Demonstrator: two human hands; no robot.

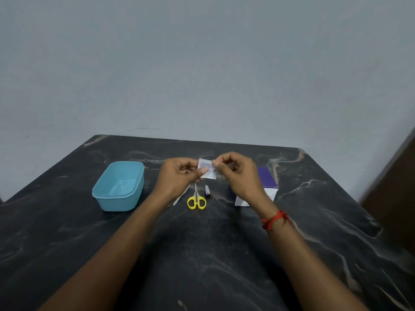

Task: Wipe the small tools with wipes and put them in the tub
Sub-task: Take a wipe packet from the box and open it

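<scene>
Fingers: the left hand [177,176] and the right hand [235,173] each pinch a side of a small white wipe sachet [207,169] between thumb and curled fingertips [203,170], the two hands almost touching.
Sachet: held in the air above the middle of the table, over the tools, tilted a little.
Sachet print: bluish-purple marking on its face, too blurred to read.
Right wrist: a red thread [275,218] is tied round it.
Tools: yellow-handled scissors [196,199] lie shut with the blades pointing away from the person; just beside them on the right is a small nail clipper [207,190]; on the left is a thin pale stick [180,196], partly hidden under the left wrist. All three lie on the table, outside the tub.
Tub: a light blue rectangular tub [116,202] stands upright to the left of the tools, apart from them, its mouth open.
Box: a purple-topped, white-sided box [267,182] sits behind the right hand, which partly hides it; no lettering can be made out.
Surface: a table [202,254] of dark stone with pale veins.
Edges: the far edge meets the wall and ends in two rounded corners; the side edges slant outward toward the person.
Open room: dark stone shows between the forearms, right of the box and left of the tub.
Room: a plain grey-blue wall [202,63]; a brown panel [395,187] at the right edge of view.
</scene>
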